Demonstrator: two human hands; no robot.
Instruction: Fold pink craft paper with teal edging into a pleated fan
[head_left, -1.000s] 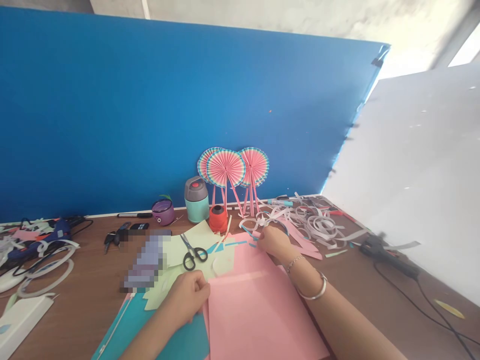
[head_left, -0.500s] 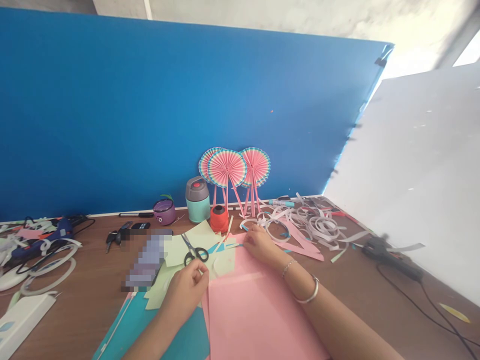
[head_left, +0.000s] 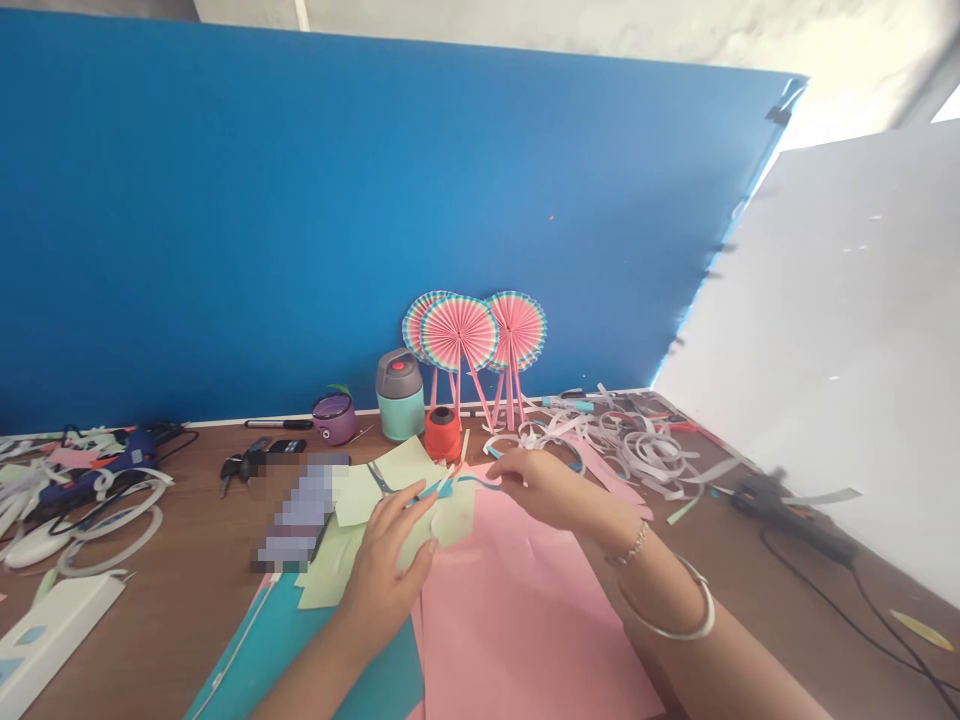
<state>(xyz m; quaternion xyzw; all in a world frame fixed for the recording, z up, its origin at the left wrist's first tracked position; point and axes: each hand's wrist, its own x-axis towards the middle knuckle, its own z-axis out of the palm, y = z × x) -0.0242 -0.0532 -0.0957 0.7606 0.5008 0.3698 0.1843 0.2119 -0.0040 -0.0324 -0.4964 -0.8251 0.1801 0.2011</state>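
From the head camera, the left hand (head_left: 390, 570) lies over the green paper (head_left: 442, 530), its fingers spread and slightly curled, with the fingertips (head_left: 429, 500) right at one end of a thin teal strip (head_left: 469, 482). Whether they grip the strip or only press beside it, I cannot tell. The right hand (head_left: 544, 490) is raised a little above the pink sheet (head_left: 517, 630), its thumb and forefinger closed in a pinch on the strip's other end, so the strip runs between the two hands, above the green paper.

The scissors (head_left: 379, 478) lie on the green paper, just beyond the left fingers, with only the blades showing clearly. A bracelet (head_left: 634, 543) and a bangle (head_left: 675, 610) circle the right wrist and forearm. A teal sheet (head_left: 300, 650) lies under the left forearm, beside the pink sheet.

Farther along the table (head_left: 187, 530) stand two pink paper fans (head_left: 459, 335) and (head_left: 516, 330), a bottle (head_left: 400, 395) and a red spool (head_left: 442, 435). A heap of paper strips (head_left: 637, 445) lies to the right, near a black glue gun (head_left: 787, 515). A blurred patch (head_left: 304, 510) hides whatever lies left of the scissors
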